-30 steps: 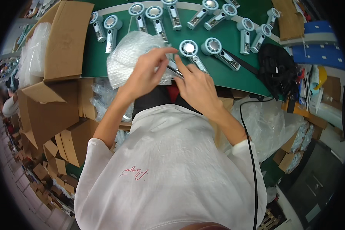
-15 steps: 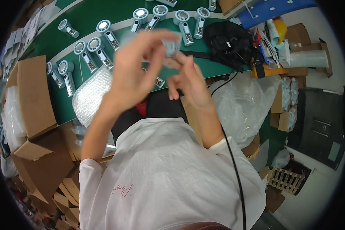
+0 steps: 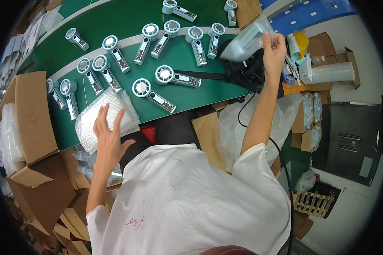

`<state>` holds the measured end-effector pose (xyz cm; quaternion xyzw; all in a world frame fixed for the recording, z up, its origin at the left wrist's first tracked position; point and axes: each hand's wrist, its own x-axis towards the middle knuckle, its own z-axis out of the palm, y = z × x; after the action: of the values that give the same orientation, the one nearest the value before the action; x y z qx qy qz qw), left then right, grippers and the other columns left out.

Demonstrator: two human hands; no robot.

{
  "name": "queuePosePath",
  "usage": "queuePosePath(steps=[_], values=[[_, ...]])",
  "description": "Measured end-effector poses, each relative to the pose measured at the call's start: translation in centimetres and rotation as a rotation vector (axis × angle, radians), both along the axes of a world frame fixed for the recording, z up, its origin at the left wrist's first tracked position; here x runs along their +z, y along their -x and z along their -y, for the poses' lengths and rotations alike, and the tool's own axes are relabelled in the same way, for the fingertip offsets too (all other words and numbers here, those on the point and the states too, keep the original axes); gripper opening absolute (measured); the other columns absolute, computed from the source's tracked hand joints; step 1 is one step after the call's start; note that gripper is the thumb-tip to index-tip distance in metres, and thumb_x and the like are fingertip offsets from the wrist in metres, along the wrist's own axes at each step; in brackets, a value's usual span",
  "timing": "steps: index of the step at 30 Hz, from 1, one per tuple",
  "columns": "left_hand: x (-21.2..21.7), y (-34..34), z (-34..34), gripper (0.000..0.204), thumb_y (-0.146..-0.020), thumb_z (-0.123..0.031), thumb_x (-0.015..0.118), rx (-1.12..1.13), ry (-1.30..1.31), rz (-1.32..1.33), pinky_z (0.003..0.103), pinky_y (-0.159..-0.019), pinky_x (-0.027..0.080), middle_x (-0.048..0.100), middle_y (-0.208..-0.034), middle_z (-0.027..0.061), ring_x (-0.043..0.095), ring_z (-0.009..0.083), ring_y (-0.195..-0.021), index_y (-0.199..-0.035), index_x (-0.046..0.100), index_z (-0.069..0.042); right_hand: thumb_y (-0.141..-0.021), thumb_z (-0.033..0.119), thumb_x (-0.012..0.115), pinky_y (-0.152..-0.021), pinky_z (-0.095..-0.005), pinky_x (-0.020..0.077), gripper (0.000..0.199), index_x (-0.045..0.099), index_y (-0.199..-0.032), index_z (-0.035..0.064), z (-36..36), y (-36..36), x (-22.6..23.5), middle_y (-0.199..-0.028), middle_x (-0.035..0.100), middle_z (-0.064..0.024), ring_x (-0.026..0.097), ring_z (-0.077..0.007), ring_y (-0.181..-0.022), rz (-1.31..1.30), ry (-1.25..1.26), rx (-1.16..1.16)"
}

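At the far right my right hand [image 3: 274, 53] pinches the edge of a clear plastic bag [image 3: 264, 32]. Something pale blue, blurred by motion, is in the bag; it looks like a handheld fan. Over a stack of bubble wrap bags [image 3: 89, 125] at the table's near left edge is my left hand [image 3: 108, 138], fingers spread, holding nothing. Whether its fingertips touch the wrap I cannot tell. Two light blue handheld fans, one with its round head nearer [image 3: 141, 88] and one behind it [image 3: 164, 74], lie in the middle of the green table.
Several more handheld fans [image 3: 172, 27] lie across the green table [image 3: 127, 100]. A black bag [image 3: 247, 70] with a strap and cable sits under the raised plastic bag. Open cardboard boxes [image 3: 36, 114] stand at left; a large clear plastic sack [image 3: 238, 131] is at right.
My hands have moved apart. The right one has swung out to the far right with the bagged pale blue thing; the left has come down to the bubble wrap bags, its fingers spread.
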<state>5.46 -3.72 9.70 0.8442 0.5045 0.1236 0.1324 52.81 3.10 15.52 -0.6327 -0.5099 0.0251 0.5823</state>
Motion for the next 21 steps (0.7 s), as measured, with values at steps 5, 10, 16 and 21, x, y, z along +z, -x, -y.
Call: queuePosePath(steps=[5,10,16,21], values=[[-5.2,5.8,-0.7,0.094,-0.055,-0.004,0.088,0.038,-0.049,-0.076,0.048,-0.113,0.024,0.038,-0.147,0.0162,0.034,0.0372,-0.139,-0.140,0.051,-0.018,-0.091,0.022,0.068,-0.069,-0.0325,0.0470,0.022,0.056,-0.094,0.0034,0.0,-7.0,-8.3,-0.078,0.061,-0.0079,0.055,-0.0191,-0.070,0.048,0.123,-0.142],[-6.1,8.5,-2.1,0.089,-0.055,-0.005,0.088,-0.028,-0.071,-0.081,0.047,-0.110,0.027,0.044,-0.139,0.0152,0.041,0.0356,-0.130,-0.136,0.053,-0.015,-0.085,0.022,0.070,-0.071,-0.0370,0.0492,0.022,0.064,-0.099,0.0065,4.1,-8.4,-8.1,-0.082,0.065,-0.0098,0.060,-0.0260,-0.071,0.254,0.637,-0.354],[-4.7,8.6,-2.5,0.067,-0.067,-0.021,0.084,-0.031,-0.016,-0.024,0.045,-0.102,0.031,0.049,-0.129,0.0124,0.047,0.0323,-0.115,-0.128,0.056,-0.011,-0.085,0.020,0.066,-0.074,-0.0362,0.0516,0.023,0.070,-0.103,0.0068,-4.1,-3.8,1.1,-0.089,0.070,-0.0101,0.064,-0.0269,-0.078,0.423,0.535,-0.232],[-6.0,5.6,-2.5,0.050,-0.078,-0.035,0.076,0.110,0.100,0.197,0.044,-0.096,0.032,0.051,-0.118,0.0107,0.046,0.0306,-0.104,-0.116,0.058,-0.007,-0.087,0.028,0.062,-0.084,-0.0418,0.0530,0.035,0.065,-0.110,0.0025,-22.4,-13.5,-10.3,-0.099,0.069,-0.0188,0.067,-0.0356,-0.097,0.525,0.572,-0.129]])
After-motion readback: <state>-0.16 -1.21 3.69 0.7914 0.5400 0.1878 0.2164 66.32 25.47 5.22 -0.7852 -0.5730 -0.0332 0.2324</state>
